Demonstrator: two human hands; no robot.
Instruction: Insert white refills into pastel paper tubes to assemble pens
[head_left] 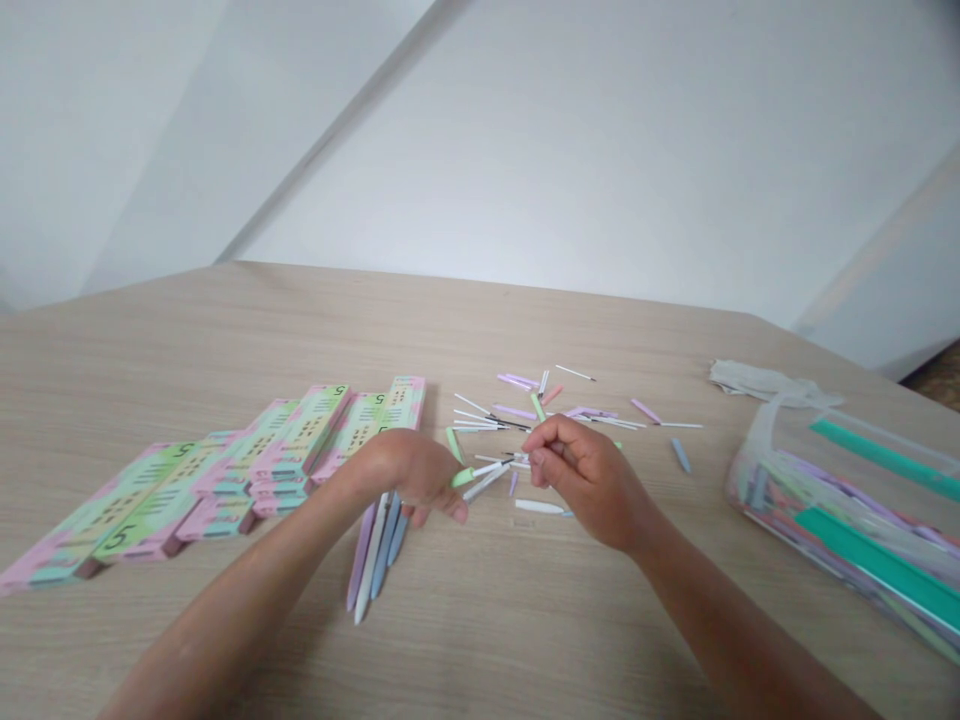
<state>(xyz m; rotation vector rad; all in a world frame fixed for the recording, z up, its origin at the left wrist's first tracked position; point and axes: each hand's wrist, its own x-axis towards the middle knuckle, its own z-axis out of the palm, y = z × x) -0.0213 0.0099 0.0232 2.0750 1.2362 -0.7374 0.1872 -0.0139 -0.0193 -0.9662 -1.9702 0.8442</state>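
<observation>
My left hand [416,472] is curled round a green pen barrel [463,477] whose white refill points to the right. My right hand [581,475] is pinched on the thin tip end of that refill, just right of the left hand. Under my left hand lie several assembled pens [375,550] in lilac, white and blue, side by side on the wooden table [225,320]. Loose pen parts [540,410], refills, caps and barrels in pink, purple, green and white, are scattered just beyond both hands.
Pastel pink-and-green pen boxes [225,470] lie in a fanned row at the left. A clear plastic bag [847,510] with more coloured pens and teal strips sits at the right edge. A white wall rises behind the table.
</observation>
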